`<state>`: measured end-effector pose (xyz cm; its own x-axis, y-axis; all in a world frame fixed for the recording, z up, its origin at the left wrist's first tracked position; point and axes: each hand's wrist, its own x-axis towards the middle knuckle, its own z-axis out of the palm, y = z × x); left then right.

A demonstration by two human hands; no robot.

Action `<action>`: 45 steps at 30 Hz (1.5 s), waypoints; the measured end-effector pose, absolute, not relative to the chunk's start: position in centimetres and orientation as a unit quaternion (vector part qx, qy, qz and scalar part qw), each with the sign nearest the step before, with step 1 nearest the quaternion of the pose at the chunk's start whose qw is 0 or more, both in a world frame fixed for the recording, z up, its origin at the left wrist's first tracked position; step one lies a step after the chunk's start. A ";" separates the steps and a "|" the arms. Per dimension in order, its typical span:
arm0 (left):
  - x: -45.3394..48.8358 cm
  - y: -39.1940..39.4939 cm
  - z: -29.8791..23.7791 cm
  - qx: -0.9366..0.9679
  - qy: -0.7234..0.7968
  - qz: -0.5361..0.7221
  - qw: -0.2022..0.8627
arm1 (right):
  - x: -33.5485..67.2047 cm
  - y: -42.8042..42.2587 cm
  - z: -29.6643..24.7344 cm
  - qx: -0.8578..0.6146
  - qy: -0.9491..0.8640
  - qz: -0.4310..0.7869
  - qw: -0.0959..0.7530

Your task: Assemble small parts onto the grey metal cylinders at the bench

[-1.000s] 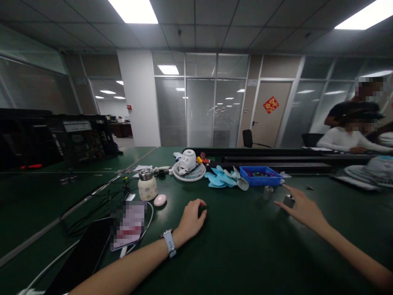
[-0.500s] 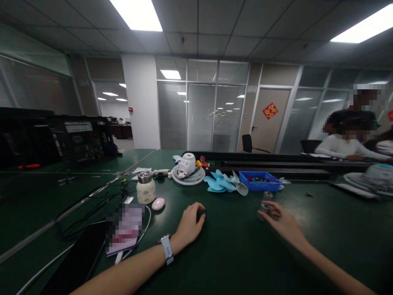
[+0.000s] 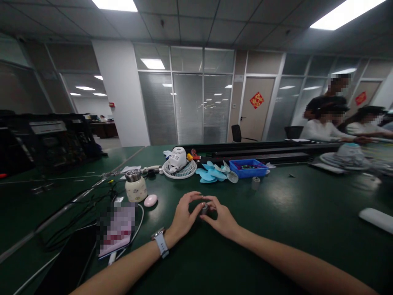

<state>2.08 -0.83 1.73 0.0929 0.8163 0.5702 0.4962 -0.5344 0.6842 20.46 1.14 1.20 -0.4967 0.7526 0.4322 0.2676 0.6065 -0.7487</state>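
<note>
My left hand (image 3: pixel 183 215), a watch on its wrist, and my right hand (image 3: pixel 221 219) meet over the green table (image 3: pixel 276 229). Together their fingertips pinch a small grey metal cylinder (image 3: pixel 204 209) just above the tabletop. Both hands are closed round it. A second small grey cylinder (image 3: pixel 255 183) stands alone farther back, near a blue tray (image 3: pixel 248 168).
Behind the hands lie a white fan housing on its grille (image 3: pixel 179 164), light blue fan blades (image 3: pixel 213 173), a cream flask (image 3: pixel 135 187) and a pink oval object (image 3: pixel 150 200). Cables and a phone (image 3: pixel 116 229) lie at left. Other people sit at the far right.
My right hand took a grey cylinder from the right and carried it leftward to my left hand. My left hand lifted off the table to pinch it too. The view swung right.
</note>
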 end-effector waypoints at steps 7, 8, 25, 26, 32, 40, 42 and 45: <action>2.5 -1.1 4.6 0.712 0.485 0.464 0.207 | 20.4 0.6 1.7 -0.349 -0.826 0.263 0.357; 2.5 -1.2 4.9 0.713 0.483 0.463 0.210 | 20.3 0.5 1.8 -0.350 -0.828 0.257 0.355; 0.0 1.2 0.6 0.702 0.539 0.399 0.239 | 22.9 1.4 2.3 -0.338 -0.852 0.161 0.366; 0.0 1.3 0.6 0.701 0.539 0.404 0.235 | 24.3 2.0 2.5 -0.352 -0.844 0.145 0.378; -0.1 1.7 0.4 0.669 0.551 0.437 0.238 | 35.4 7.0 2.4 -0.524 -0.760 -0.029 0.383; -0.4 2.2 -0.4 0.684 0.553 0.424 0.217 | 41.9 10.9 -0.3 -0.630 -0.697 -0.078 0.333; -0.5 2.4 -0.5 0.686 0.551 0.425 0.211 | 42.0 11.0 -0.5 -0.631 -0.695 -0.075 0.336; -0.5 2.6 -0.6 0.683 0.553 0.427 0.213 | 40.9 10.3 0.3 -0.621 -0.684 -0.136 0.358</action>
<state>-0.45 2.59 -0.58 0.0232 0.9373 0.3477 0.5737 -0.2973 0.7632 40.93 10.26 0.32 0.0281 0.7519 0.6586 0.9470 0.1909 -0.2583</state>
